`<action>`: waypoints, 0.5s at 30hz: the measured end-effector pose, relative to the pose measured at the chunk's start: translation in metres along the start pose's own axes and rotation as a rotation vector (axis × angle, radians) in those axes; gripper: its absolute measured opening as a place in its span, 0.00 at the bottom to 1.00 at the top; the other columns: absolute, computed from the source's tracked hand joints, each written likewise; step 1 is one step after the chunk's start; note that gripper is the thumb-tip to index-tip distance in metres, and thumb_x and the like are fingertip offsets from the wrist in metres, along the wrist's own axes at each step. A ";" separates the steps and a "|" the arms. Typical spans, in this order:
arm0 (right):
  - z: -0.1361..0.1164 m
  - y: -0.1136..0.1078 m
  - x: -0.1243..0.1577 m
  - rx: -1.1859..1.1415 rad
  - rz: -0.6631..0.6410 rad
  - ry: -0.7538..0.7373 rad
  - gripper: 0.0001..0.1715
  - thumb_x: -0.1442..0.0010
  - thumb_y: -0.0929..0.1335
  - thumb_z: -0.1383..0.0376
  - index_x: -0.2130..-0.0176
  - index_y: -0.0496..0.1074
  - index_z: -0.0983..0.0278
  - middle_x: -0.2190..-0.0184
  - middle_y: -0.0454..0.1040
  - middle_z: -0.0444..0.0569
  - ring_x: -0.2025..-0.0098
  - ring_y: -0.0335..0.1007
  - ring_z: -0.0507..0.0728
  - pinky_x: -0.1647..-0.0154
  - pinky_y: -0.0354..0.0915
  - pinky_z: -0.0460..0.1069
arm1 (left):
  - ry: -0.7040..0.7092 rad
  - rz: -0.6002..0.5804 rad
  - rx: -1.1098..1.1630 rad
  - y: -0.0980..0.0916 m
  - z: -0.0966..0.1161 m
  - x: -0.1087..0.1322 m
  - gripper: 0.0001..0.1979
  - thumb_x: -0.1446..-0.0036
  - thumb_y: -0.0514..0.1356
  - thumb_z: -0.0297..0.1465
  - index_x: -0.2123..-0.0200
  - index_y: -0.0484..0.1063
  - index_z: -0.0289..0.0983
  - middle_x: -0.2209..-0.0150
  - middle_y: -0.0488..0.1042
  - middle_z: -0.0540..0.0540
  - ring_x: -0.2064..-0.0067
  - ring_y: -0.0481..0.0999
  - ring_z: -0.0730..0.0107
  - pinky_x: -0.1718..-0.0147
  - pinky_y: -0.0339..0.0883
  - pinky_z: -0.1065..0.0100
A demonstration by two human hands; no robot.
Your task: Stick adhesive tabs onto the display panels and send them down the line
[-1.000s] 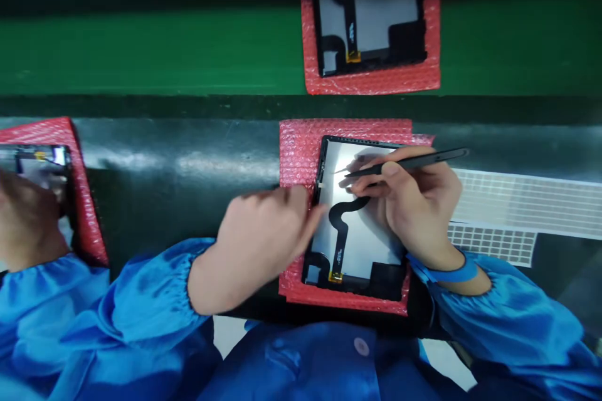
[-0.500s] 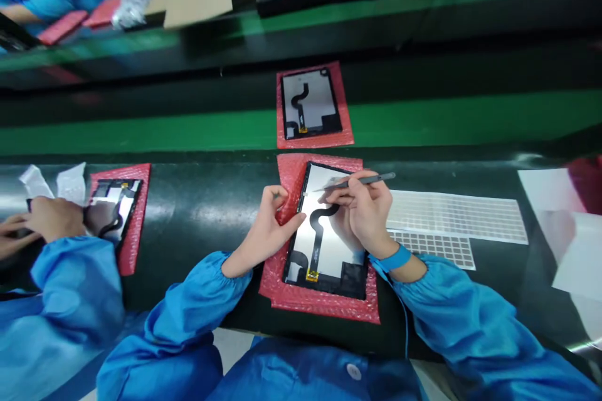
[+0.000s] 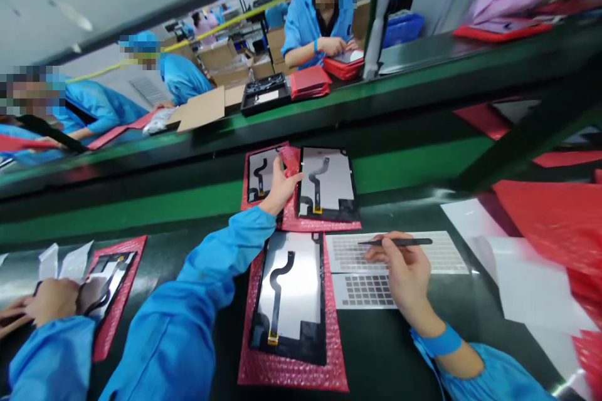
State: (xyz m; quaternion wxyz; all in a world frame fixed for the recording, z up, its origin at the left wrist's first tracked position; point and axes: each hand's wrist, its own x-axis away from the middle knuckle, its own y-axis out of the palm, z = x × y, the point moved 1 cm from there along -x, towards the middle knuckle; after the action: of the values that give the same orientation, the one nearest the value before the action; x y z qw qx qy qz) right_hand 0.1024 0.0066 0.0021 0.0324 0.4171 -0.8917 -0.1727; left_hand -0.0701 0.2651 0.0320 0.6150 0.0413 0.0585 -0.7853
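Note:
My left hand (image 3: pixel 281 191) reaches forward onto the green belt. Its fingers and thumb pinch the edge of a red bubble wrap sheet (image 3: pixel 324 223) that carries a display panel (image 3: pixel 329 182) with a black flex cable. A second such panel (image 3: pixel 258 177) lies just left of that hand. My right hand (image 3: pixel 402 269) holds black tweezers (image 3: pixel 399 242), with their tips over a white sheet of small stickers (image 3: pixel 442 254). Close to me, between my arms, another panel (image 3: pixel 291 291) lies face down on its own red wrap (image 3: pixel 291 376).
A co-worker's hands (image 3: pixel 51 301) at the left work on a panel (image 3: pixel 110 276) on red wrap. A smaller sticker sheet (image 3: pixel 367 291) lies under the big one, and white paper (image 3: pixel 527 288) and red wrap (image 3: pixel 555 219) lie at the right. People in blue sit across the belt with boxes and trays.
My left hand left the near panel's edge and reached forward to the wrap on the belt. My right hand moved the tweezers off the panel to the sticker sheet. The view tilted up.

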 end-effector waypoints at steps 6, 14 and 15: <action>0.002 -0.001 -0.002 0.057 -0.042 -0.040 0.14 0.36 0.75 0.55 0.60 0.75 0.63 0.76 0.79 0.45 0.76 0.78 0.52 0.73 0.76 0.45 | 0.010 0.004 -0.131 0.075 -0.026 -0.081 0.21 0.31 0.63 0.38 0.40 0.70 0.36 0.43 0.74 0.39 0.47 0.78 0.58 0.47 0.76 0.51; 0.006 -0.003 0.001 0.133 -0.141 0.011 0.17 0.37 0.75 0.52 0.60 0.74 0.63 0.74 0.79 0.47 0.74 0.79 0.54 0.71 0.77 0.47 | -0.153 0.166 -0.621 -0.019 -0.012 -0.102 0.21 0.31 0.64 0.38 0.40 0.71 0.36 0.43 0.74 0.39 0.46 0.77 0.57 0.47 0.76 0.50; 0.007 -0.003 0.000 0.145 -0.150 0.023 0.18 0.37 0.75 0.52 0.60 0.74 0.63 0.74 0.79 0.47 0.74 0.79 0.55 0.71 0.77 0.47 | -0.196 0.213 -0.681 -0.045 -0.007 -0.098 0.21 0.31 0.64 0.39 0.40 0.71 0.36 0.42 0.73 0.39 0.44 0.76 0.56 0.46 0.75 0.50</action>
State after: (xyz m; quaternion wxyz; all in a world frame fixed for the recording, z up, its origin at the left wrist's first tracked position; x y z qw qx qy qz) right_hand 0.1034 0.0065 -0.0057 -0.0008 0.4858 -0.8678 -0.1047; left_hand -0.0906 0.3710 0.0399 0.6745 -0.2351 0.2526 -0.6526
